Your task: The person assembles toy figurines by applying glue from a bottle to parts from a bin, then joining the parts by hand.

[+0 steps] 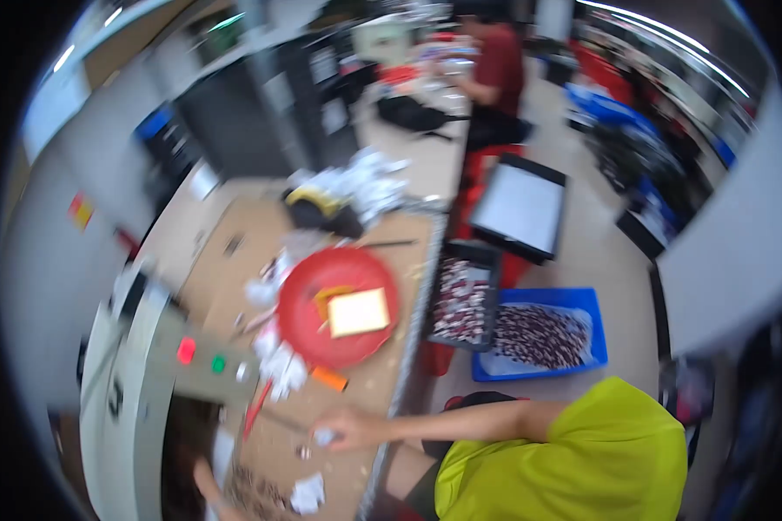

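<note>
The person in the yellow-green shirt (582, 469) was at a brown tabletop (369, 391), and the view was rather blurred. The right hand (346, 431) was just above or on the tabletop, near its edge. Its fingers were bent and nearly closed, and they had hold of a small pale object (323, 437), whose kind could not be told. The left hand (196, 469) was reaching into the dark opening of a pale machine (152, 365), which had one red button and one green button on its front. The fingers of this hand were lost in the shadow, so one cannot tell how far they were open or whether they held anything.

Between the two hands, a small round piece (303, 451) lay on the tabletop, and a crumpled white paper (307, 493) was lower down. Farther up were a thin red stick (257, 408) and a short orange piece (329, 378), the latter just beside the rim of a large red bowl (343, 350). In this bowl there was a cream-yellow block (359, 313) with some orange strips next to it.

Beyond the tabletop's edge, a black tray (488, 304) and a blue basin (543, 375) contained many small dark red and whitish pieces. A co-worker in a dark red shirt (500, 74) was sitting farther away.
</note>
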The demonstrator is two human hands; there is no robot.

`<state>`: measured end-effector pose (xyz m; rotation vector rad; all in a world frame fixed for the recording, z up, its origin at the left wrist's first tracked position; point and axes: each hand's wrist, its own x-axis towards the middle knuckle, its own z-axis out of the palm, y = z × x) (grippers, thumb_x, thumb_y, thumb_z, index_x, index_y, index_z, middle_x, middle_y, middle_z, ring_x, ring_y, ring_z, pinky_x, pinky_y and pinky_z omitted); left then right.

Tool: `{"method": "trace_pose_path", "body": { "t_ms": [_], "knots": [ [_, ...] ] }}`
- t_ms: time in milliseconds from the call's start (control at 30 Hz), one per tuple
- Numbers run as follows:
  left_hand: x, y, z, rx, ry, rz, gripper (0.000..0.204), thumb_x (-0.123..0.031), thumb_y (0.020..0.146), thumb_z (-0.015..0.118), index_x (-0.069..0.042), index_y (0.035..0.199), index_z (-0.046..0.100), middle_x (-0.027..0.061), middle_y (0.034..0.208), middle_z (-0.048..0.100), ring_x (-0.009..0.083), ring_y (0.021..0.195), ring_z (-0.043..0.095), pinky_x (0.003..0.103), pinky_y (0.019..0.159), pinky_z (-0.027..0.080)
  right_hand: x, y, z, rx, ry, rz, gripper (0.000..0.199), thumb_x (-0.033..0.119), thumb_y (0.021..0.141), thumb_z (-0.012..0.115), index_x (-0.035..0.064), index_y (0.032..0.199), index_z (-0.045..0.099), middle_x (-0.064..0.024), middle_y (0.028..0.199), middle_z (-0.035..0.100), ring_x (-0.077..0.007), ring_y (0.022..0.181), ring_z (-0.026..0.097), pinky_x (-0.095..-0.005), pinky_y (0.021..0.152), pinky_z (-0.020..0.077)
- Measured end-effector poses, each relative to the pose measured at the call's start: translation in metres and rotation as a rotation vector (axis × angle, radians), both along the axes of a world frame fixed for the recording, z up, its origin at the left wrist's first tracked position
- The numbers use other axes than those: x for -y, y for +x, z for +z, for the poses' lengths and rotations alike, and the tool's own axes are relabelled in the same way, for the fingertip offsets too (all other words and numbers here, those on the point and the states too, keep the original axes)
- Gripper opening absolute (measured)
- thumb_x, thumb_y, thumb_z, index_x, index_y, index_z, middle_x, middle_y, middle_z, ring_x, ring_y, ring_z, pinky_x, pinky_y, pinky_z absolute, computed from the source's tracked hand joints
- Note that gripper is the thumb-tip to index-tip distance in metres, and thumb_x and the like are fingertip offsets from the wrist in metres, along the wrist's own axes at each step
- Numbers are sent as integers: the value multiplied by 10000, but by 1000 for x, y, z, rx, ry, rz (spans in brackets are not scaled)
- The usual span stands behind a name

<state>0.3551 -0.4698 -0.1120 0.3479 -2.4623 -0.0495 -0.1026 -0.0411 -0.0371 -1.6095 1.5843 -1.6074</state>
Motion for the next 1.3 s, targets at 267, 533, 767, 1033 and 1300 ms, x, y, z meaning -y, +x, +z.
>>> {"method": "trace_pose_path", "body": {
  "t_ms": [267,533,767,1033,1300],
  "knots": [
    [8,-203,113,-13,91,479,358,-198,947,417,0,1226,525,164,1224,544,243,1098,526,371,947,401,-7,-21,-2,-85,-22,-148,365,127,749,654,72,1096,554,-124,967,598,-286,959,554,-383,834,438],
    [-220,-181,172,-906,1001,342,378,-218,946,462,2,1251,493,136,1262,514,226,1154,480,367,992,356,-9,-11,2,99,-2,-115,389,123,792,656,60,1152,523,-138,997,605,-260,922,601,-348,802,468],
    [-397,-273,163,-921,1432,113,416,65,758,624,48,1160,519,105,991,612,161,931,590,267,820,485,-29,-16,31,410,31,187,447,53,921,476,53,1292,227,-145,1173,515,-142,949,521,-289,864,422],
    [-442,-267,149,-1008,1666,68,238,118,799,596,68,1031,578,100,1015,592,160,914,605,254,801,521,-82,21,90,621,134,352,328,32,899,520,52,1102,263,-245,1241,489,-145,904,532,-271,829,437],
    [-450,-267,150,-1057,1650,121,294,96,812,594,56,1103,579,117,1042,618,123,873,598,248,794,514,-93,29,78,409,192,253,367,107,881,603,15,1089,314,-197,1113,576,-140,885,557,-259,795,456]
  ]
}}
